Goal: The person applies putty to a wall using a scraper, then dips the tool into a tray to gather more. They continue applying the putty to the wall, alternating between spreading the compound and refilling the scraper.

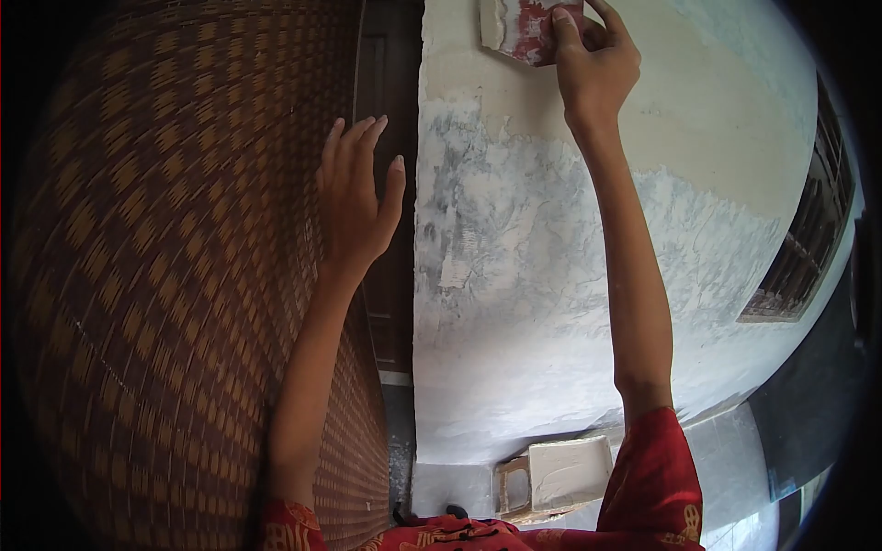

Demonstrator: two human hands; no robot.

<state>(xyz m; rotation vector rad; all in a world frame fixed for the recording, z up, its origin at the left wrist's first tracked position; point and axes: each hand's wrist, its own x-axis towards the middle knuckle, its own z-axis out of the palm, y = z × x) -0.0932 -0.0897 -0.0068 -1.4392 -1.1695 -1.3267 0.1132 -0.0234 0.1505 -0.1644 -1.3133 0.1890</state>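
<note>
My right hand is raised at the top of the view, its fingers closed round a red putty scraper. White putty smears the scraper's face, and a thick lump sits along its left edge. The scraper is up against the wall, whose upper part carries a smooth cream coat while the part below shows patchy grey and white. Nearer the woven bamboo panel, my left hand is held up with fingers spread and nothing in it.
A box of white putty stands on the floor at the wall's foot. Between the woven panel and the wall's edge is a dark wooden door. A barred window sits at the right.
</note>
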